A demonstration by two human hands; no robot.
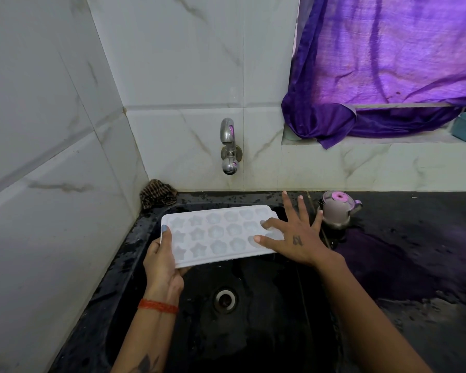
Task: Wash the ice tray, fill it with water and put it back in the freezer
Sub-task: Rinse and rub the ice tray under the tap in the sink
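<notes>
- Sink [253, 332] of wet black stone set in a corner of white marbled tiles; one steel tap [228, 146] on the back wall, a purple curtain [388, 63] over the window ledge to the right.
- One white ice tray [215, 232] with three rows of star and flower moulds, one checked rag [158, 193] in the corner, one small lidded pot [336, 210] on the counter.
- My left hand [163, 261] grips the tray's left end, thumb on top – the tray is held level over the basin, below the tap.
- My right hand [297, 235] is spread wide, straight fingers resting on the tray's right end.
</notes>
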